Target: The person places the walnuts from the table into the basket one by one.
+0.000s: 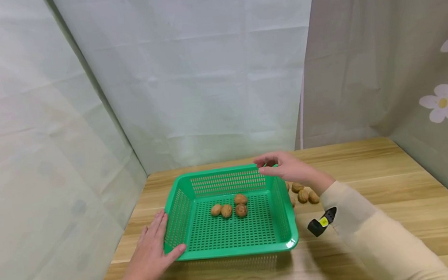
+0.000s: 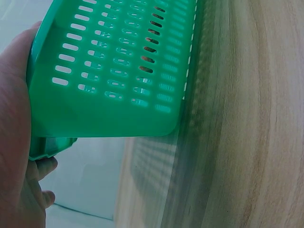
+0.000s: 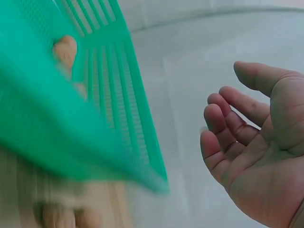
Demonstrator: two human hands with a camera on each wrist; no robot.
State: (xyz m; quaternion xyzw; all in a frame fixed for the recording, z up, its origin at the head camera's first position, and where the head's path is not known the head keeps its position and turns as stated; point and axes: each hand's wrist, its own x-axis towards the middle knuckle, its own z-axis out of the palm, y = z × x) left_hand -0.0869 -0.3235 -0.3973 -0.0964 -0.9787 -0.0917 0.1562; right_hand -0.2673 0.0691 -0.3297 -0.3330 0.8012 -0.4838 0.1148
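"So, what's biggest?"

"Pale cloth backdrop (image 1: pixel 191 80), upright behind and on the left; greyer flowered cloth (image 1: pixel 394 76) on the right. Below it, a wood-grain table (image 1: pixel 370 167)."

"On the table?"

"Green basket (image 1: pixel 233 251): rectangular, slotted walls, standing upright, open top."

"Arms, hands?"

"Cream sleeve (image 1: pixel 380 233) on the right arm, reaching across the table. Left hand (image 1: pixel 149 251) is at the basket's near left corner: fingers mostly straight along the outside of the left wall, thumb at the near rim. Touching it, not wrapped round it."

"Right hand?"

"Right hand (image 1: pixel 288 167) is up at the far right corner. Thumb and fingers well parted, fingers loosely bent, palm bare in the right wrist view. Holds nothing."

"And that black bit?"

"Small black device (image 1: pixel 315 227), yellow mark, just beside the right cuff. Can't tell how it's attached."

"Smallest?"

"Four walnuts (image 1: pixel 241 210) on the basket floor: two side by side, two more just right of them, one behind the other. Loose walnuts (image 1: pixel 303 196) lie on the table just outside the right wall, some partly hidden, so no exact count."
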